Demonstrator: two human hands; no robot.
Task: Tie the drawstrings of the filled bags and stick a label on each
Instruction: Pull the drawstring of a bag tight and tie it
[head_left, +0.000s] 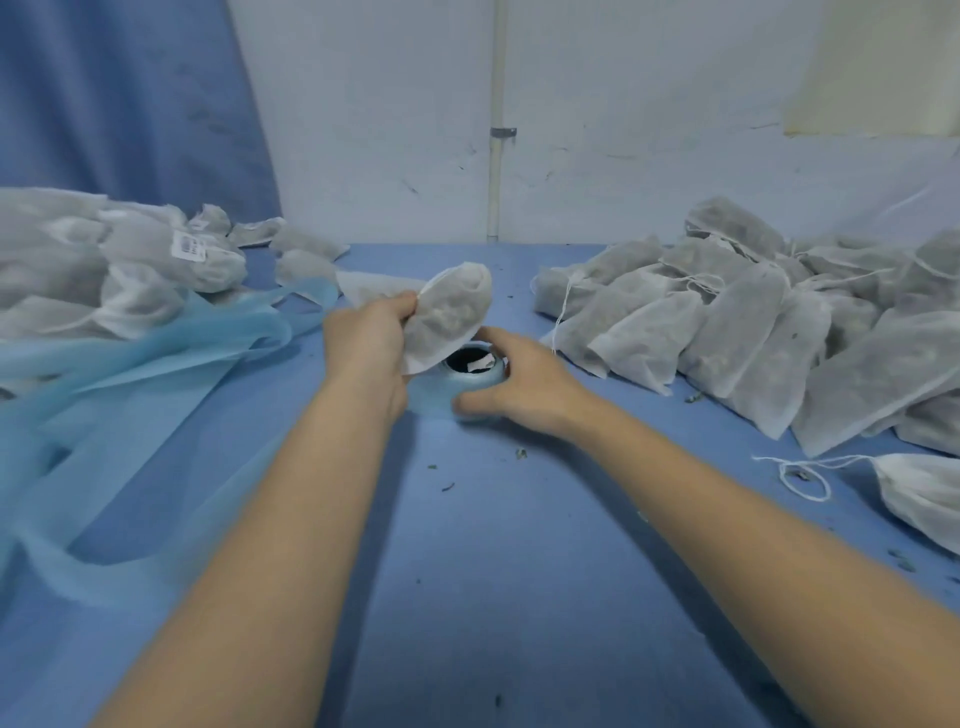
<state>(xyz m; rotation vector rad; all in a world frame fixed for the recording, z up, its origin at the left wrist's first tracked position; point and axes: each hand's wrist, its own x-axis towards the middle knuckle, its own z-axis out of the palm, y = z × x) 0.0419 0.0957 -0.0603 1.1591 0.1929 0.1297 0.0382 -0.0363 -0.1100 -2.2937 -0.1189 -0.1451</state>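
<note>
Centrally, in the head view, the left hand pinches a filled bag by its gathered neck, thumb and fingers curled on the fabric, holding it raised above the table. Just beside and below it, the right hand rests on a pale blue label roll, thumb and fingers spread around its rim; the roll's dark core shows between the two hands, partly covered by the bag. Whether the fingers grip the roll or only touch it cannot be told.

To the right, a heap of filled bags with loose white strings reaches the table's right edge. One separate bag lies nearer, its string looped on the cloth. To the left, a second heap of bags lies near the far left edge, one showing a white label. A sheet of thin light-blue fabric spreads in front of it.

Between the heaps, a lane of bare blue table runs from the near edge to the roll, crossed only by both forearms and scattered dark crumbs. Behind the table stands a scuffed white wall with an upright white pipe; a blue curtain hangs at the far left.
</note>
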